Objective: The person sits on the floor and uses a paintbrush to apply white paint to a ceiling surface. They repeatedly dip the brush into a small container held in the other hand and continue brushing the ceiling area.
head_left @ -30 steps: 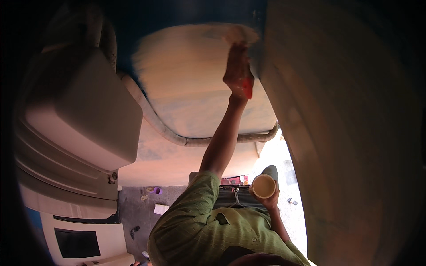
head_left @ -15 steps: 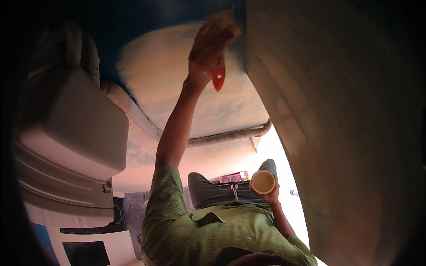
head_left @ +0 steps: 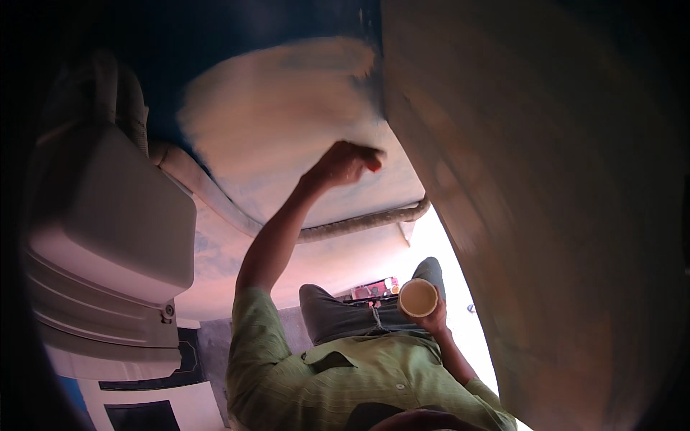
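Observation:
My left hand (head_left: 336, 165) is closed in front of the wall. A bit of the red handle of a paintbrush (head_left: 374, 166) shows at its fingers; the rest of the brush is hidden or blurred. Behind it, a pale painted patch (head_left: 280, 93) with uneven edges borders the dark blue wall (head_left: 215, 32). Low on the right, near my thigh, my right hand (head_left: 433, 321) grips a round tub (head_left: 418, 298). Its open top faces up and a cream-coloured liquid shows inside.
A white plastic unit (head_left: 122, 223) juts out on the left. From it a wrapped pipe (head_left: 205, 183) bends along the wall, with another stretch (head_left: 359, 222) below the patch. A large brownish panel (head_left: 532, 215) rises on the right. Pink and red items (head_left: 374, 289) lie beyond my knees.
My left hand has come down from the patch's upper right edge, back toward me, with the paintbrush. The tub in my right hand has barely moved.

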A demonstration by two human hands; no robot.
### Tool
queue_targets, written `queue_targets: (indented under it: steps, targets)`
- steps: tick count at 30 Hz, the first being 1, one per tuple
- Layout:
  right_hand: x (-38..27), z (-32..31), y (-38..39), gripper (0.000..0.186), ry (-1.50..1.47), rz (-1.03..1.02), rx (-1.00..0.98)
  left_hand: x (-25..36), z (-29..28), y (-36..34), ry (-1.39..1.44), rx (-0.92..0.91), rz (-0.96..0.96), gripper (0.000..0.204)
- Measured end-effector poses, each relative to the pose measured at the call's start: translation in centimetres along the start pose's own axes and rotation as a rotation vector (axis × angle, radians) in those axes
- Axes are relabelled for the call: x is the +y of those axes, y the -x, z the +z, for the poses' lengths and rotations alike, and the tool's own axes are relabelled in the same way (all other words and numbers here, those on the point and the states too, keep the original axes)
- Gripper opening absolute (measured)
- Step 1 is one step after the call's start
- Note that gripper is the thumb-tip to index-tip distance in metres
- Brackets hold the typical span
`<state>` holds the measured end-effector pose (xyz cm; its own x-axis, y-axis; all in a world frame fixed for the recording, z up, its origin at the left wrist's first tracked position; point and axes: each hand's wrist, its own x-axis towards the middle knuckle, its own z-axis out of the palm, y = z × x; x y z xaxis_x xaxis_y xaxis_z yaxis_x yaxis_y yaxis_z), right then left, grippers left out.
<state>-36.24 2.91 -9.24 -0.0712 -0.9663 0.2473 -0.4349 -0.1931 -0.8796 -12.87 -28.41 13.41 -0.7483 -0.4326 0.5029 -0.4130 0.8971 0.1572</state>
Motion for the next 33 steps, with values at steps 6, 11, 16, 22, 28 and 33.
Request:
queue_targets:
  steps: [6,11,16,22,28,33]
  targets:
    - [-0.3,0.2,-0.2,0.078,-0.069,-0.100,0.111,-0.4,-7.2,-7.2,-0.319,0.103,0.027,0.024]
    - [-0.6,0.0,-0.5,0.078,-0.080,-0.008,0.039,0.9,-12.4,-9.0,-0.268,0.525,0.090,0.035]
    - [0.3,-0.2,0.2,0.077,-0.047,-0.007,0.040,2.6,-11.7,-10.2,-0.427,0.785,0.411,0.050]
    - [1.1,0.4,0.7,0.076,-0.080,0.002,0.038,1.3,-1.2,-3.3,-0.448,0.593,0.172,0.050]
    - [0.6,0.0,0.7,0.077,-0.098,0.061,0.026,-0.1,4.1,1.8,0.050,0.048,-0.030,0.041]
    - [0.9,-0.9,0.8,0.078,0.012,0.019,0.037,-1.8,-6.0,-4.9,-0.163,0.175,0.043,0.037]
